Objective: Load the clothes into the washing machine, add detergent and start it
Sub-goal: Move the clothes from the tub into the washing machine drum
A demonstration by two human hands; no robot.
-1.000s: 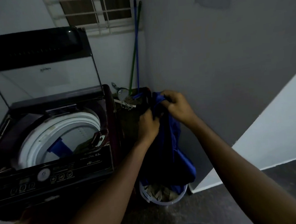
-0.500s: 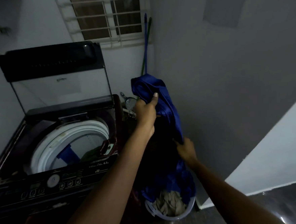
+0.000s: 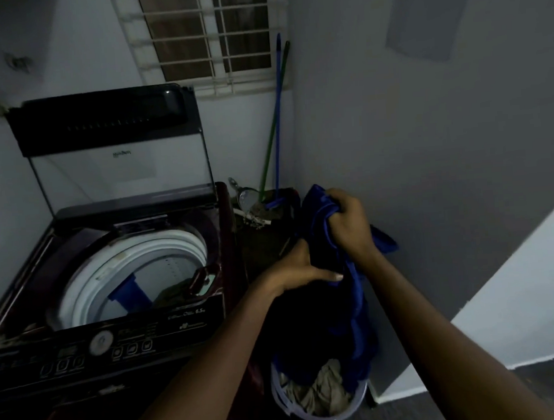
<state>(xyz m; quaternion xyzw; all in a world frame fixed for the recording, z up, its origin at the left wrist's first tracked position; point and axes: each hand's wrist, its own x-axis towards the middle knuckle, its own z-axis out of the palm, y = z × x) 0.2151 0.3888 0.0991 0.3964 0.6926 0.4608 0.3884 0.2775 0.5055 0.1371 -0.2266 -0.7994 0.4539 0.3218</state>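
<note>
A dark top-loading washing machine (image 3: 82, 351) stands at the left with its lid (image 3: 105, 120) raised. Its white drum (image 3: 135, 262) holds a dark garment beside a blue agitator. To its right a blue garment (image 3: 357, 306) hangs over a pale laundry basket (image 3: 319, 416) on the floor. My right hand (image 3: 348, 221) grips the garment's bunched top. My left hand (image 3: 301, 267) holds its dark side lower down, to the left. A beige cloth (image 3: 324, 390) lies in the basket.
Two long poles (image 3: 276, 121), one blue and one green, lean in the corner under a barred window (image 3: 207, 34). A grey wall (image 3: 430, 166) runs close on the right, with a white ledge below it. The floor is dark.
My right hand has risen from low on the garment to grip its top. My left hand has dropped from the top to the side. The garment hangs lower than before.
</note>
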